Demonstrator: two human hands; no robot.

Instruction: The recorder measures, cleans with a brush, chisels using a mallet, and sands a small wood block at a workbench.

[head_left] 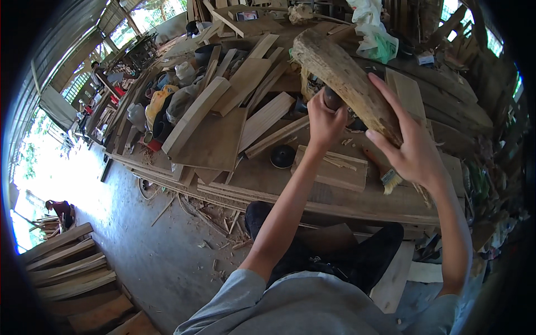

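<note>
A long, rough, weathered piece of wood (340, 72) is raised at an angle over the cluttered work table. My right hand (410, 142) is closed on its lower end, thumb and fingers along its sides. My left hand (326, 120) is wrapped round a dark cylindrical object (333, 97) against the underside of the wood; what exactly it is I cannot make out. A black round disc (282, 156) lies below my left hand. A brush (388, 178) with pale bristles lies under my right hand, beside a flat board (335, 170).
The table edge (268, 198) runs across in front of my legs. Boards (192, 120), bags and containers (159, 106) crowd its left. A white plastic bag (371, 33) sits at the back. Stacked planks (67, 268) stand lower left; people (61, 212) (97, 78) are farther off left.
</note>
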